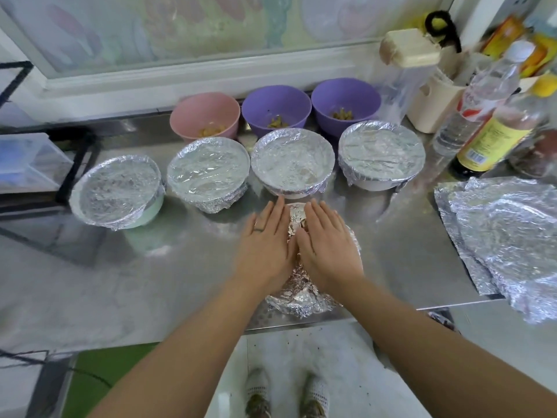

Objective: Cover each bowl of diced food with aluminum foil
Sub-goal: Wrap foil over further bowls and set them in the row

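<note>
The steel surface (120, 282) carries spare foil sheets (506, 236) at right and four covered bowls (292, 161) across mid-frame. At lower centre, the left hand (265, 242) and right hand (328, 248) press flat, fingers straight, on a foil-draped bowl (301, 294). This looks like the smoothing step. Next, crimp the foil under the rim, then do the three uncovered bowls (275, 105) at upper centre.

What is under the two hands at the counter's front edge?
Crinkled foil, domed over something round; left hand and right hand lie flat on it. Whatever the foil covers is hidden.
</note>
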`<move>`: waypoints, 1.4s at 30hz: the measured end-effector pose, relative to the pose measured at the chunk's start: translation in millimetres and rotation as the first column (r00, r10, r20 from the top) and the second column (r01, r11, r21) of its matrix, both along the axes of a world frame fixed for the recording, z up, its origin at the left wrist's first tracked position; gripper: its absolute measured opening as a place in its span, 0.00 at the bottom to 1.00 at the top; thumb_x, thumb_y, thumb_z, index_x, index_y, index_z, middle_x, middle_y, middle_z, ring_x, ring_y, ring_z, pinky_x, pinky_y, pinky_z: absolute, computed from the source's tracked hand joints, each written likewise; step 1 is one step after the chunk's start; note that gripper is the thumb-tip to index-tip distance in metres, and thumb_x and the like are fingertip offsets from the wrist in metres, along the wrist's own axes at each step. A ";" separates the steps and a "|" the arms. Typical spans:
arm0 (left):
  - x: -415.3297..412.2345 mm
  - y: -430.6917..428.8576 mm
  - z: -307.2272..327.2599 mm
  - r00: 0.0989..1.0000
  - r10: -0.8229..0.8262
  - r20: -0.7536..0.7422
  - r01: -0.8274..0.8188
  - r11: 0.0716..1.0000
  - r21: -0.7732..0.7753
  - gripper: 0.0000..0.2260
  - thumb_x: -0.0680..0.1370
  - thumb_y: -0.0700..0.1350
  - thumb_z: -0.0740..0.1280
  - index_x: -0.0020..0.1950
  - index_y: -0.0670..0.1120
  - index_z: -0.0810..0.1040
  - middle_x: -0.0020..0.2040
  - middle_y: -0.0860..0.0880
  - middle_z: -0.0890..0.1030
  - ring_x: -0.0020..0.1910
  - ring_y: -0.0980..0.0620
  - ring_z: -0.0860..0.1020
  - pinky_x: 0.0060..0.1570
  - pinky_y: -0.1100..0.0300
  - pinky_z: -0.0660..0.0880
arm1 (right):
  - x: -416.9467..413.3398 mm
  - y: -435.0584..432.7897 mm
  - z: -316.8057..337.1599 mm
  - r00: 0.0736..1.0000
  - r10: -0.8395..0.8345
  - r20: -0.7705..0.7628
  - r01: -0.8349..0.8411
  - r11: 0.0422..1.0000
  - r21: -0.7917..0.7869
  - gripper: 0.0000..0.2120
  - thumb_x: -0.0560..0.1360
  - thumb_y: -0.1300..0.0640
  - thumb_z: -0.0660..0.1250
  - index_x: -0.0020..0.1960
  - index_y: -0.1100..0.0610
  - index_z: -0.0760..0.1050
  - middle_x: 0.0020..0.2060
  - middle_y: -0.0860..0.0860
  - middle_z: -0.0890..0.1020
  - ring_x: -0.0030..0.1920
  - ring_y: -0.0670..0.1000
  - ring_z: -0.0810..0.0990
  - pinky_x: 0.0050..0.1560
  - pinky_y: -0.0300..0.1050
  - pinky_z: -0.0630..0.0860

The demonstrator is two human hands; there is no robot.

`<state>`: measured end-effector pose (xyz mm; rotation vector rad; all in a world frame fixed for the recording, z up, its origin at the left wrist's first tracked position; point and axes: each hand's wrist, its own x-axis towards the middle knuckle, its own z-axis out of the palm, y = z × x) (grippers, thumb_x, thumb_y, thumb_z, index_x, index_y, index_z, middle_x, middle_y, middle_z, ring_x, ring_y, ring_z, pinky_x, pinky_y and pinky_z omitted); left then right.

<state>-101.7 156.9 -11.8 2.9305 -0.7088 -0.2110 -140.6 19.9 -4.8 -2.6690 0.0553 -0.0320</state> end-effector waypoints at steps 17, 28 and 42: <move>-2.5 -2.6 -3.4 0.999 0.009 0.043 -0.009 1.000 0.005 0.31 0.83 0.58 0.42 0.83 0.45 0.48 0.83 0.48 0.44 0.82 0.51 0.44 0.78 0.51 0.47 | -5.4 -30.9 -6.9 0.853 -0.379 -0.359 0.494 0.362 0.791 0.17 0.86 0.52 0.54 0.44 0.44 0.77 0.30 0.31 0.80 0.35 0.28 0.78 0.34 0.23 0.71; -9.7 9.5 11.1 0.986 -0.154 -0.061 0.159 0.985 0.071 0.47 0.70 0.79 0.36 0.83 0.54 0.42 0.82 0.47 0.37 0.81 0.45 0.35 0.78 0.38 0.37 | -2.6 -58.2 26.3 0.966 0.228 -0.124 -0.211 0.968 0.139 0.45 0.74 0.26 0.50 0.82 0.51 0.49 0.81 0.48 0.51 0.80 0.50 0.49 0.77 0.53 0.52; -11.3 21.5 8.6 0.964 -0.246 -0.101 0.262 0.946 0.193 0.65 0.54 0.87 0.35 0.83 0.49 0.38 0.81 0.41 0.33 0.78 0.40 0.29 0.77 0.38 0.36 | 3.6 -67.2 24.2 0.795 0.408 -0.449 -0.511 0.849 -0.135 0.73 0.52 0.20 0.67 0.81 0.50 0.32 0.75 0.47 0.23 0.79 0.55 0.32 0.76 0.60 0.55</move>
